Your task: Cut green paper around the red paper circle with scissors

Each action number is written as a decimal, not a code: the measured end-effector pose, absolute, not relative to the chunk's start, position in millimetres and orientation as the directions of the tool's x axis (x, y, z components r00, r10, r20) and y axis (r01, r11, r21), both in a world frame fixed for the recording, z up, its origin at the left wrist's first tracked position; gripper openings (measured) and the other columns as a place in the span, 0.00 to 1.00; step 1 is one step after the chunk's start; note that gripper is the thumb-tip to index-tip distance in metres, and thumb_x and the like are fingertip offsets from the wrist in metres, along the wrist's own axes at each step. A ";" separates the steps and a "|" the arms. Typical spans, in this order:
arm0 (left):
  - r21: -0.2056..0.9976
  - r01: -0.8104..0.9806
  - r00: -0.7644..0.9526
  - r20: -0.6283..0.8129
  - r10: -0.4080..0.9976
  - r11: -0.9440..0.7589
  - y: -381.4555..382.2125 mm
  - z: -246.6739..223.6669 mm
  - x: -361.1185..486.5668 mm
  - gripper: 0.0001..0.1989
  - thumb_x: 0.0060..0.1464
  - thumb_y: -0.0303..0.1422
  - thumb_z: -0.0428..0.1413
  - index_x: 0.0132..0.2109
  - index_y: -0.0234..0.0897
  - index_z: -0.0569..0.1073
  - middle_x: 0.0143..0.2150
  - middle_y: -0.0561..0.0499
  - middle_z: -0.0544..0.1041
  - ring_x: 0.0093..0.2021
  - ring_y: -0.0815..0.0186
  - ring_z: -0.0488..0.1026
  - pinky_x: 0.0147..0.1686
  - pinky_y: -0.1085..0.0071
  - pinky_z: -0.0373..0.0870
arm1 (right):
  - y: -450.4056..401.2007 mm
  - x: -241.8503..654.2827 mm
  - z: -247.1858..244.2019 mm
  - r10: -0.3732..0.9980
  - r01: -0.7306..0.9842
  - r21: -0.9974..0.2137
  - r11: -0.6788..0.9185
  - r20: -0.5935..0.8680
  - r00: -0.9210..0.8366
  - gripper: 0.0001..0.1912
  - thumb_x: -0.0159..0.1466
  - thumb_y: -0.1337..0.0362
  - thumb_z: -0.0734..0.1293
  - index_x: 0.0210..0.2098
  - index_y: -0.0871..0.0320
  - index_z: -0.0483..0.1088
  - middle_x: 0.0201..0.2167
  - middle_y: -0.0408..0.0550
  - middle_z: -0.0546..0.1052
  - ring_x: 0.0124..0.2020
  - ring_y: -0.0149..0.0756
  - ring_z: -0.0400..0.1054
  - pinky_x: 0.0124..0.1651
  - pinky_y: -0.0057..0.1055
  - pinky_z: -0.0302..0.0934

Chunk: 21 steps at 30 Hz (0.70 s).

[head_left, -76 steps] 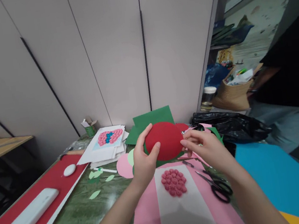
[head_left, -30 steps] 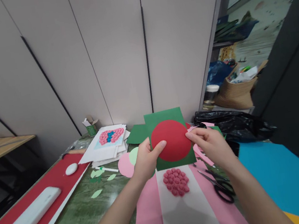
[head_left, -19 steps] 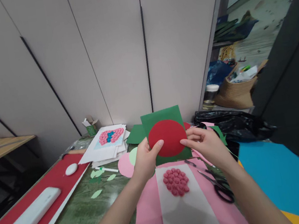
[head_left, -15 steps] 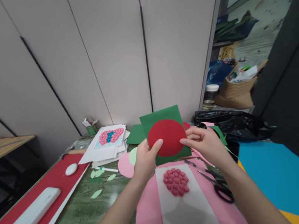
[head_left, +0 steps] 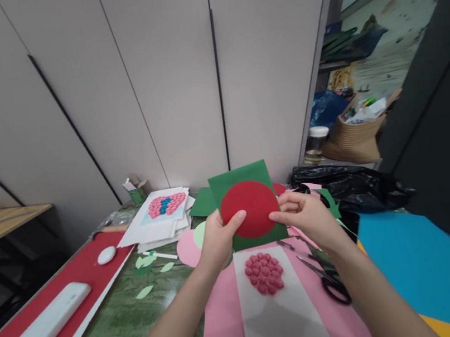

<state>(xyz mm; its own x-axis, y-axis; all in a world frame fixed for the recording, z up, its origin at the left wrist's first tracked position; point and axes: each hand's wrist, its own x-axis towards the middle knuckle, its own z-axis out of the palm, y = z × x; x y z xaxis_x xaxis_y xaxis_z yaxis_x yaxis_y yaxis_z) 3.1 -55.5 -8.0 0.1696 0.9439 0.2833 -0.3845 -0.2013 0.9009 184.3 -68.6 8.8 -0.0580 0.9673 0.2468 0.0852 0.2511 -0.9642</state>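
A red paper circle [head_left: 251,204] lies against a green paper sheet [head_left: 243,173], both raised above the table. My left hand [head_left: 219,238] pinches them at the left, thumb on the red face. On the right side, my right hand [head_left: 304,214] holds the edge between thumb and fingers. Below them rests a white paper strip [head_left: 284,323] bearing a cluster of pink paper rolls [head_left: 265,273], on pink sheets [head_left: 221,327]. Black-handled scissors [head_left: 335,290] lie beside the strip, under my right forearm.
Left of my hands are cut leaf shapes [head_left: 145,292], a pink circle [head_left: 187,248] and stacked white sheets with a pink-and-blue picture [head_left: 166,205]. A white paper trimmer [head_left: 46,327] sits on red paper [head_left: 75,269]. Blue sheets [head_left: 425,262] and a black bag [head_left: 350,186] are right.
The red circle and green sheet have shifted very slightly left and tilted a little in my hands. Both hands keep their hold; the things on the table stay put.
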 end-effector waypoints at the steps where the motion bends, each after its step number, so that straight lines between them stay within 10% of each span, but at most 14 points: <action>1: 0.907 -0.367 0.171 0.283 0.944 -0.206 -55.1 -8.8 3.0 0.13 0.48 0.33 0.58 0.42 0.33 0.72 0.43 0.44 0.77 0.45 0.56 0.72 0.45 0.61 0.67 | -68.5 184.3 8.9 0.965 0.068 -0.963 0.260 0.256 -0.065 0.13 0.50 0.58 0.71 0.32 0.58 0.71 0.25 0.46 0.76 0.31 0.39 0.71 0.34 0.33 0.64; 21: 0.924 -0.356 0.218 0.230 0.949 -0.143 -55.3 -9.7 5.5 0.15 0.47 0.35 0.59 0.42 0.32 0.74 0.41 0.43 0.78 0.42 0.57 0.73 0.44 0.61 0.68 | -73.7 186.3 17.3 0.967 0.035 -0.967 0.253 0.252 -0.033 0.11 0.51 0.57 0.70 0.29 0.58 0.71 0.25 0.46 0.77 0.27 0.35 0.71 0.29 0.28 0.63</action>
<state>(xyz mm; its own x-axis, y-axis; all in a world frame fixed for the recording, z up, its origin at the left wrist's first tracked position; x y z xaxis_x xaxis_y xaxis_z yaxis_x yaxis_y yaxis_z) 5.5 -55.3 -9.7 0.2175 0.9485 0.2302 -0.3559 -0.1425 0.9236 186.3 -73.7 17.3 -0.0329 0.9673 0.2516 0.0348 0.2527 -0.9669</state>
